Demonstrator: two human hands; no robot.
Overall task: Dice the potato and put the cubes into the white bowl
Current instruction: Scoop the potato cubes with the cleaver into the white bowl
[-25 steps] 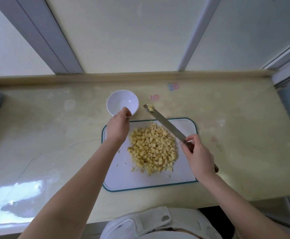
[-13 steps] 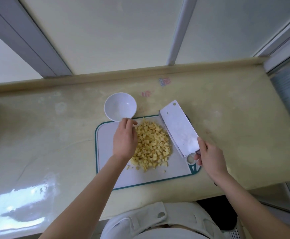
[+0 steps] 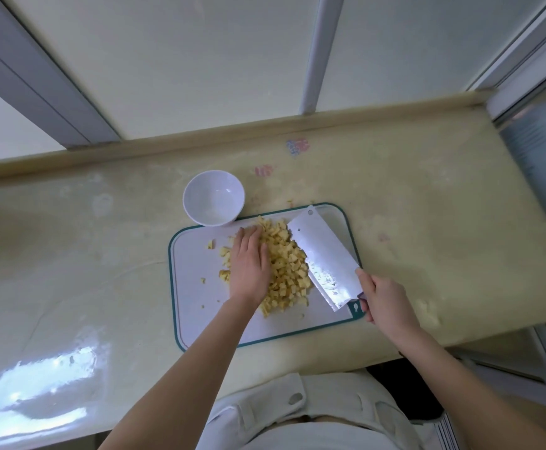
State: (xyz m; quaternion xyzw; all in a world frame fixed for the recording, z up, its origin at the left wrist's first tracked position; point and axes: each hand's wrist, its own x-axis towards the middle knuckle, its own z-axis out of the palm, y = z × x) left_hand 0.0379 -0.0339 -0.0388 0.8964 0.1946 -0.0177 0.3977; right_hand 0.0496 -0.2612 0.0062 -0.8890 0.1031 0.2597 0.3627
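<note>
The potato cubes (image 3: 286, 264) lie heaped in the middle of the white cutting board (image 3: 197, 306), with a few strays to the left of the heap; the left hand (image 3: 249, 271) rests flat on the heap's left side, fingers straight and together, gripping nothing; the cleaver (image 3: 325, 259) leans its broad blade against the heap's right side, its handle wrapped in the right hand (image 3: 385, 300); the white bowl (image 3: 213, 198) stands upright just beside the board's far edge on the cream countertop (image 3: 86, 254).
</note>
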